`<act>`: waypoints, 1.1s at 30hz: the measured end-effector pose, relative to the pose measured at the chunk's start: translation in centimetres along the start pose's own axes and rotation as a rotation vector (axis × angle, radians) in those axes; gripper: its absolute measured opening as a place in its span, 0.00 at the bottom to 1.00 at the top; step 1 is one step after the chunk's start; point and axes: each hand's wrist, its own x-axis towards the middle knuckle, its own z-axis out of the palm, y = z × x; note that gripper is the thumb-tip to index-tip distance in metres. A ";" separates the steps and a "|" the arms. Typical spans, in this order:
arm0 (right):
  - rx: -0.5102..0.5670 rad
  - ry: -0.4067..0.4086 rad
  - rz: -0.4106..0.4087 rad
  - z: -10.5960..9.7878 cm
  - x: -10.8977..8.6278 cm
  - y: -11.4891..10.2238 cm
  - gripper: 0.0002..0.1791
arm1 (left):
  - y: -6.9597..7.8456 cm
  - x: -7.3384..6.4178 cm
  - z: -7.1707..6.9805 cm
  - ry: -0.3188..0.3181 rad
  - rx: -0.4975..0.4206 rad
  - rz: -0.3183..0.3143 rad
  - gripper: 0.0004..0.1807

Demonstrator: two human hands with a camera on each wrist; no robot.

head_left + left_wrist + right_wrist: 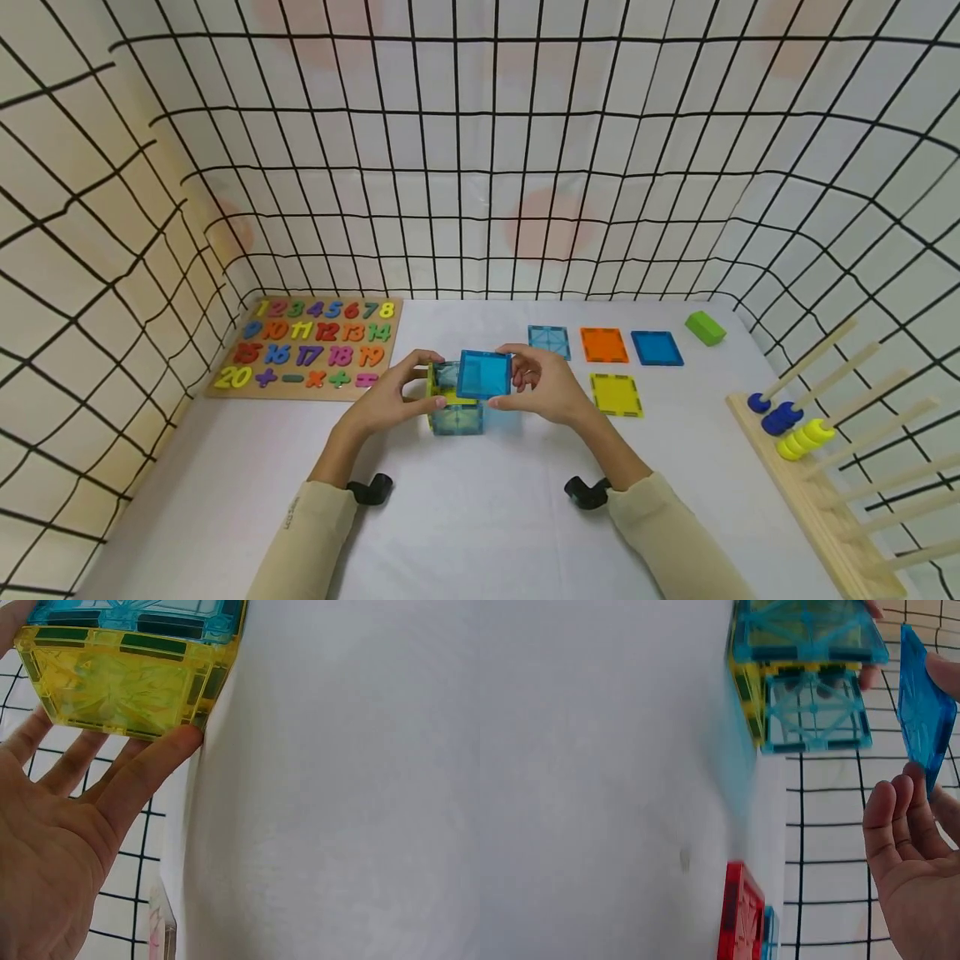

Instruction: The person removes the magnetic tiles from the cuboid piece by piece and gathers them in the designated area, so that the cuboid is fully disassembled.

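Apparently at an adding step, the right hand point(547, 386) pinches a blue tile point(483, 375) on its inner side, near the tile box point(457, 420) the left hand point(384, 397) grips, and joining them likely calls for aligned edges.

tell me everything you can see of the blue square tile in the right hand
The flat, square, translucent blue tile, plastic by its look, has a darker rim around a clear panel. The person's right hand grips it by its edges. It is raised above the white table, somewhat tilted, apart from the yellow and pale blue tile structure.
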 end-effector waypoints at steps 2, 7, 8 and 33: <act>-0.018 0.015 0.013 -0.8 -0.5 0.3 0.38 | 0.1 0.0 0.0 -0.005 -0.009 -0.009 0.35; -0.062 0.067 0.021 -3.1 -2.0 1.2 0.37 | 0.3 -0.2 -0.1 -0.005 -0.006 -0.024 0.35; -0.071 0.074 0.015 -3.6 -2.3 1.4 0.36 | 0.3 -0.2 -0.1 -0.004 -0.003 -0.026 0.35; -0.375 0.131 0.182 -14.7 -10.3 8.2 0.40 | 0.0 0.0 0.0 -0.018 0.003 -0.032 0.36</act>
